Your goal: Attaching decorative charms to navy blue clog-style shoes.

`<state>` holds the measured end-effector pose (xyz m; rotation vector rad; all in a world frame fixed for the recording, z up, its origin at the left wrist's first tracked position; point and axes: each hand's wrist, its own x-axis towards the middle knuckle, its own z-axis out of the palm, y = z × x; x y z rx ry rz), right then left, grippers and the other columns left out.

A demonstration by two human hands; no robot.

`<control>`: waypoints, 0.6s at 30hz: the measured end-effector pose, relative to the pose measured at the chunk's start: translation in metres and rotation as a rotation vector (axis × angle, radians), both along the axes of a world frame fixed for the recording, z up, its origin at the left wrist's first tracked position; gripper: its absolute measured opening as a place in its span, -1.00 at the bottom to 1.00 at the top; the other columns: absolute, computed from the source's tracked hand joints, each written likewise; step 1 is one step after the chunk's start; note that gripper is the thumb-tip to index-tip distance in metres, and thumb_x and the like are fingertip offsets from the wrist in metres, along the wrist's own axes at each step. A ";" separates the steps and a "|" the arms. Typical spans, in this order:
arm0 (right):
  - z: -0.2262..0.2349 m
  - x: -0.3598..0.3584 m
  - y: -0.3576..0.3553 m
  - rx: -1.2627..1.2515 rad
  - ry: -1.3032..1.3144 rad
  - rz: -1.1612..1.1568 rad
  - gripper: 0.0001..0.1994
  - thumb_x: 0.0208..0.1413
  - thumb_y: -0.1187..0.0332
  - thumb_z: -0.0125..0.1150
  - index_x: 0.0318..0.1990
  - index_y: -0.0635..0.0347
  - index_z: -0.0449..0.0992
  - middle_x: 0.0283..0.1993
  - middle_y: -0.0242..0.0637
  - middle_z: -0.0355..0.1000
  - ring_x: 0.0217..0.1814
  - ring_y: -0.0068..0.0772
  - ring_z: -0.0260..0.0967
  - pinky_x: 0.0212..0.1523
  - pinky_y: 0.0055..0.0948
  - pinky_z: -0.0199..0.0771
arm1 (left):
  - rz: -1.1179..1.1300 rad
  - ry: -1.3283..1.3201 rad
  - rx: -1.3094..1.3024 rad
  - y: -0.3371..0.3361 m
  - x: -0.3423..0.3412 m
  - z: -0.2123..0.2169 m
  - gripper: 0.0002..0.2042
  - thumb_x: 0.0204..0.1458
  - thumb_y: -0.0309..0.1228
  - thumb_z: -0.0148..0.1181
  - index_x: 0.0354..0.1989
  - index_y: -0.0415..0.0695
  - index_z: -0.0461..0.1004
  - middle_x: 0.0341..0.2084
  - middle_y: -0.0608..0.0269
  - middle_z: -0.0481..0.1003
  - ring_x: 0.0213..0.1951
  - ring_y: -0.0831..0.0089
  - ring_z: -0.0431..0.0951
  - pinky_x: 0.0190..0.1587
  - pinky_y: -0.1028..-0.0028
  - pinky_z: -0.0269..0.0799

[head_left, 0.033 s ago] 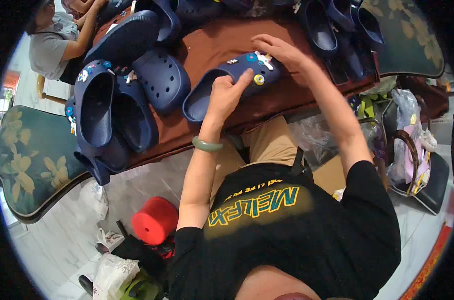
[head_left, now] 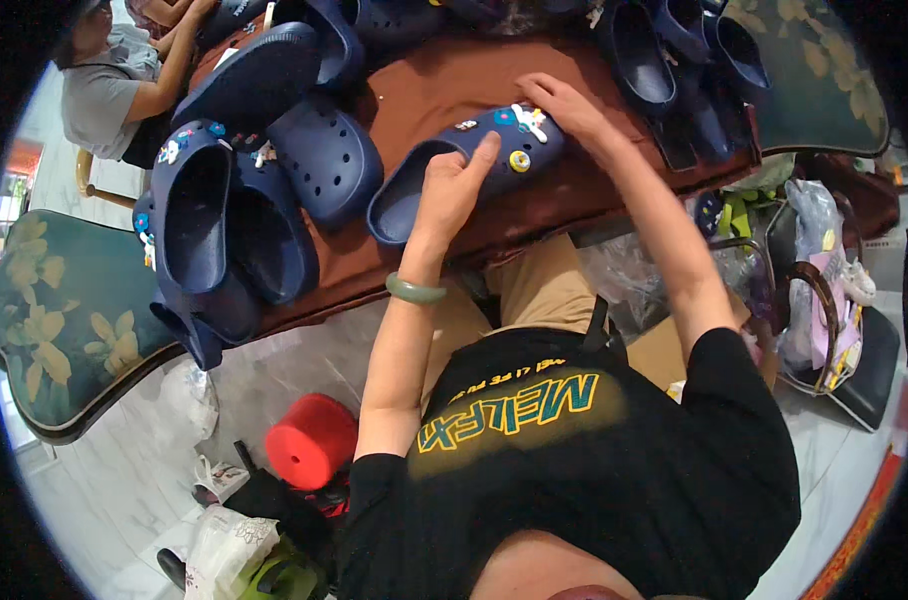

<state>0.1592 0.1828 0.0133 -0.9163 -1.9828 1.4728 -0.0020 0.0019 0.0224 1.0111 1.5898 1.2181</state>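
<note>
A navy blue clog (head_left: 404, 205) lies on the brown-covered table in front of me, its toe to the right. Colourful charms (head_left: 526, 122) sit on its upper, with a round yellow one (head_left: 519, 161) on the near side. My left hand (head_left: 452, 188) grips the clog by its middle, the thumb on top and the other fingers hidden. A pale green bangle circles that wrist. Beside the toe, my right hand (head_left: 566, 108) reaches over from the right, fingers loosely stretched past the far edge of the charms. Its thumb is hidden.
Several more navy clogs (head_left: 326, 165) are heaped at the left, and others (head_left: 642, 65) stand at the back right. Another person (head_left: 114, 90) sits at the far left. A red stool (head_left: 312, 440) and bags are on the floor; a basket (head_left: 824, 300) stands at right.
My right hand's fingers have drawn back slightly to the right and bent a little more. The clog and my left hand have hardly moved.
</note>
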 end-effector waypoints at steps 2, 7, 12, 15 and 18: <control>-0.025 0.015 -0.005 0.028 0.177 -0.282 -0.65 0.30 0.13 -0.03 -0.03 0.24 0.46 -0.20 -0.32 0.45 -0.18 -0.55 0.35 -0.14 -0.52 0.36 | 0.108 -0.070 0.010 0.005 0.006 0.009 -0.55 0.11 -0.13 0.18 -0.56 -0.35 0.45 -0.72 0.41 0.24 -0.58 0.62 0.18 -0.52 0.41 0.16; -0.042 0.016 -0.022 0.031 0.262 -0.401 -0.75 0.31 0.27 -0.07 -0.19 0.23 0.50 -0.38 -0.37 0.43 -0.35 -0.58 0.36 -0.29 -0.54 0.38 | 0.178 -0.097 0.158 0.000 0.001 -0.007 -0.53 0.20 -0.12 0.04 -0.57 -0.33 0.38 -0.71 0.41 0.23 -0.54 0.64 0.21 -0.51 0.40 0.11; -0.050 0.017 -0.025 0.094 0.311 -0.366 -0.69 0.33 0.21 -0.10 -0.15 0.27 0.47 -0.35 -0.33 0.45 -0.36 -0.57 0.39 -0.33 -0.54 0.41 | 0.197 -0.225 0.115 -0.003 0.001 -0.009 -0.63 0.17 -0.16 0.07 -0.53 -0.21 0.51 -0.60 0.43 0.40 -0.51 0.66 0.33 -0.44 0.52 0.23; -0.043 0.015 -0.027 0.015 0.323 -0.381 -0.67 0.35 0.18 -0.12 -0.12 0.28 0.45 -0.36 -0.34 0.43 -0.38 -0.59 0.37 -0.36 -0.56 0.41 | 0.239 -0.433 0.080 0.011 0.002 0.006 -0.65 0.19 -0.14 0.03 -0.33 -0.21 0.55 -0.46 0.33 0.51 -0.40 0.58 0.47 -0.33 0.52 0.35; -0.037 0.017 -0.029 -0.028 0.369 -0.347 -0.58 0.36 0.06 -0.17 -0.08 0.27 0.43 -0.33 -0.37 0.41 -0.38 -0.61 0.34 -0.38 -0.57 0.39 | 0.208 -0.612 0.261 0.032 0.002 0.014 -0.52 0.25 -0.05 -0.08 0.01 -0.28 0.44 -0.14 0.15 0.49 -0.14 0.45 0.50 -0.06 0.42 0.41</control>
